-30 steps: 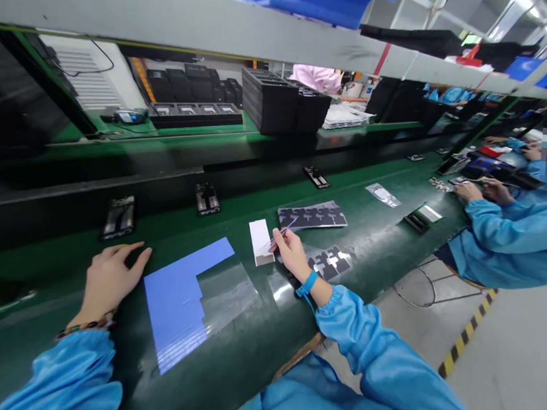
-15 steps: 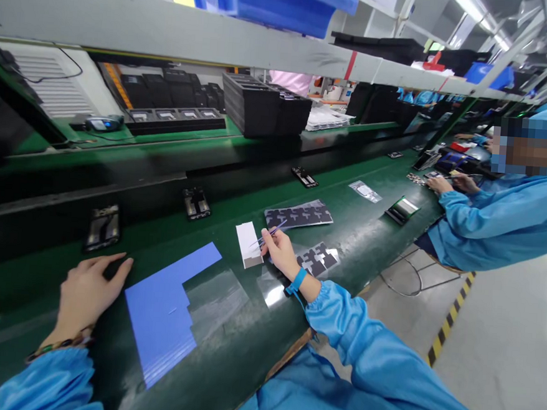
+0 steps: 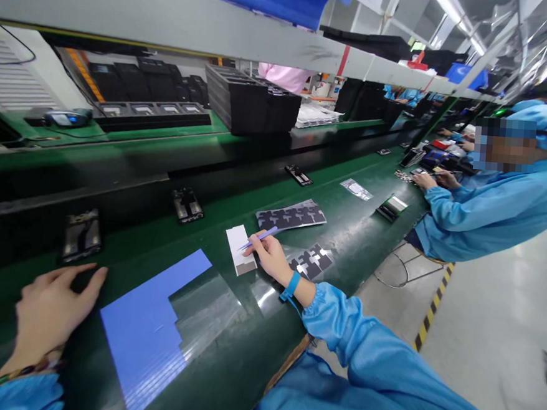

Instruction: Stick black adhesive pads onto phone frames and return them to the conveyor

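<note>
My right hand [image 3: 272, 258] pinches a pair of purple tweezers [image 3: 266, 234], their tips over a small white sheet [image 3: 235, 236] with a grey-brown strip at its lower end. My left hand [image 3: 53, 308] rests on the green bench, thumb and fingers apart, holding nothing. Just beyond its fingers lies an opened phone-like device [image 3: 83, 235]. Between my hands is a blue sheet [image 3: 140, 330] on clear film, with part of the blue gone. Near my right hand lie a sheet of black cut-out stickers [image 3: 291, 217] and a smaller one [image 3: 314, 261], partly behind the wrist.
More opened devices [image 3: 188, 205] lie along the bench's far side. A clear bag [image 3: 356, 189] and a green-edged device [image 3: 392, 207] lie to the right. A co-worker in blue [image 3: 492, 214] sits there. Black trays [image 3: 236, 99] are stacked beneath an overhead shelf [image 3: 261, 48].
The view has swung slightly, so most bench items appear farther left. My right hand keeps the tweezers over the white sheet, held at a flatter angle. The left hand stays empty beside the device.
</note>
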`<state>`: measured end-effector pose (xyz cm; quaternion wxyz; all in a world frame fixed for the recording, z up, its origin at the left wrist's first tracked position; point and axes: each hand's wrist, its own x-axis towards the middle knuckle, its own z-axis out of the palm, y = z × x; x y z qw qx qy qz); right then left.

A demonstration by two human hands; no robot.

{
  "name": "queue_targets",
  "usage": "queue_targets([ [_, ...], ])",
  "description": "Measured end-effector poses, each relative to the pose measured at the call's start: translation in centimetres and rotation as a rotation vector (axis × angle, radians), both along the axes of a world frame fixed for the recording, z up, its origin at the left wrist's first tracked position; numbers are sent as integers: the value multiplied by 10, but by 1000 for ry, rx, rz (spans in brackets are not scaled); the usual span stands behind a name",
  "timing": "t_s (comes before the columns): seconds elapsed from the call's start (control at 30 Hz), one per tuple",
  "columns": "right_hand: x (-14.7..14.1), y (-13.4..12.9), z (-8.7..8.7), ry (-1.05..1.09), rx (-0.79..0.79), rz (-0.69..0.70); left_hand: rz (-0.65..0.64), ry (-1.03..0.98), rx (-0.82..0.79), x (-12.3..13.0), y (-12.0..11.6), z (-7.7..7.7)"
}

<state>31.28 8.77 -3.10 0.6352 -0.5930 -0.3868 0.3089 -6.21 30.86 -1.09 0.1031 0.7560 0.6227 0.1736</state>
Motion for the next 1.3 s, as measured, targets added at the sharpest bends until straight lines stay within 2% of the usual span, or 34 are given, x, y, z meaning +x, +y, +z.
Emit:
queue_targets([
  [0.17, 4, -2, 0, -2, 0, -47, 23, 82, 43, 11, 13, -4],
  [0.33, 4, -5, 2, -10, -14, -62, 39, 193, -69, 26, 54, -9],
  [0.5, 2, -11, 4, -18, -38, -53, 33, 173, -107, 45, 83, -8],
  [0.67, -1, -15, 8, -26, -57, -35, 57, 168, -92, 57, 91, -3],
  [0.87, -1, -19, 12, -24, -70, -31, 39, 249, -26, 57, 97, 3],
  [1.03, -1, -19, 12, -7, -73, -23, 179, 155, -105, 49, 100, 11],
  [1.17, 2, -17, 12, 23, -54, -46, 134, 90, -82, 46, 102, 14],
  [1.3, 8, -19, 13, 49, -35, -87, 82, -12, -8, 49, 94, 12],
])
